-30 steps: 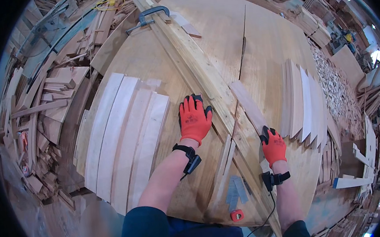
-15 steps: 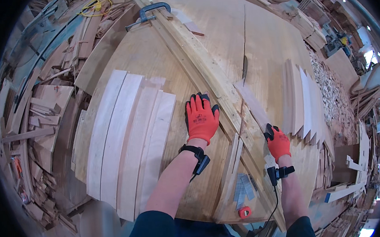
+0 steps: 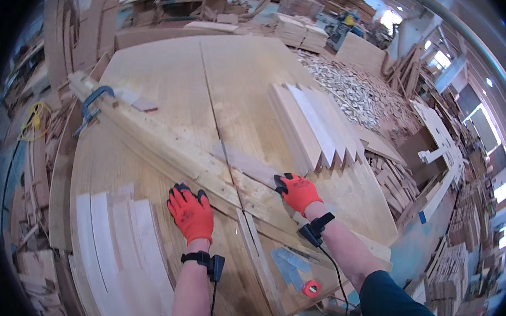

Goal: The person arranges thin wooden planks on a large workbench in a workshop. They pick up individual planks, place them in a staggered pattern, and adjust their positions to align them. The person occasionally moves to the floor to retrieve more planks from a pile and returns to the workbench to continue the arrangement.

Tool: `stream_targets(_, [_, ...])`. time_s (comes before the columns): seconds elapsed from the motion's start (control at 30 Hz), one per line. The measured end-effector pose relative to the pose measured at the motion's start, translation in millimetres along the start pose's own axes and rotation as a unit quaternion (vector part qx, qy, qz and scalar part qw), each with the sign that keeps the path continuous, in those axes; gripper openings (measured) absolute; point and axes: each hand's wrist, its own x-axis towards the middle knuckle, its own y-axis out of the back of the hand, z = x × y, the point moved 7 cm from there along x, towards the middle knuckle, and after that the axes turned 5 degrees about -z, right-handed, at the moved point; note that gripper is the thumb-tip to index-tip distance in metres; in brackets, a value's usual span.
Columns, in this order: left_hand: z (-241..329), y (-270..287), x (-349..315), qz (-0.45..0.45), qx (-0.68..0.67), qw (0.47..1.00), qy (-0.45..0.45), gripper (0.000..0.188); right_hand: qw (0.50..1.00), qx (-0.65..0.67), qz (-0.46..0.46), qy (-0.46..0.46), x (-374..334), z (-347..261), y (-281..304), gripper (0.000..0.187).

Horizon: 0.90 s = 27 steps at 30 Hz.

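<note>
Two gloves of bright red fabric, with dark coating at the fingertips, cover the person's hands; faint dark printing shows on the back of the left glove, too small and blurred to read. The left hand point(image 3: 191, 215) lies palm down with its fingers apart, gripping nothing, on the tabletop point(image 3: 246, 67), its fingertips just beside a long beam point(image 3: 164, 139). The right hand point(image 3: 299, 191) has bent fingers on the near end of a thin board point(image 3: 253, 167); whether they close around it or only press on it, I cannot tell. That board, smooth, pale and straight, lies aslant on the tabletop along the beam's far side and across a dark seam point(image 3: 208, 93).

The beam is rough, yellowish, knotty timber running diagonally, with a blue-grey metal C-clamp point(image 3: 91, 104) on its far end. The tabletop is of wide, pale, grained wood. To the left, long, pale strips point(image 3: 103, 245) lie side by side; to the right, a row of boards point(image 3: 306, 125) ends in sawtooth points, one much whiter than the rest. Near the person are flat, grey, straight-edged pieces point(image 3: 288, 264) and a rounded red tape measure point(image 3: 311, 288). Black straps point(image 3: 196, 256) with small boxes and cables circle both wrists. Beyond the tabletop spreads a heap of wood scraps point(image 3: 348, 95).
</note>
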Motion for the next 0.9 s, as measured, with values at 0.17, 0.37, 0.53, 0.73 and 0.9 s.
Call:
stream_targets(0.17, [3,0,-1,0.004,-0.023,1.0,-0.007,0.06,1.0,-0.004,-0.003,-0.001,-4,4,-2,0.045])
stream_targets(0.37, [1,0,8,-0.003,-0.018,1.0,-0.013,0.063,1.0,-0.003,0.009,0.003,-3,-4,4,0.044])
stream_targets(0.53, [7,2,6,-0.021,-0.003,1.0,-0.012,0.062,1.0,0.004,0.001,0.0,-11,-1,14,0.04])
stream_targets(0.73, [-4,13,2,-0.021,0.018,1.0,0.009,0.06,0.999,0.002,0.026,0.023,-16,-13,16,0.042])
stream_targets(0.9, [19,13,6,-0.018,-0.054,0.997,-0.045,0.056,1.0,0.005,0.002,-0.016,-19,9,0,0.052])
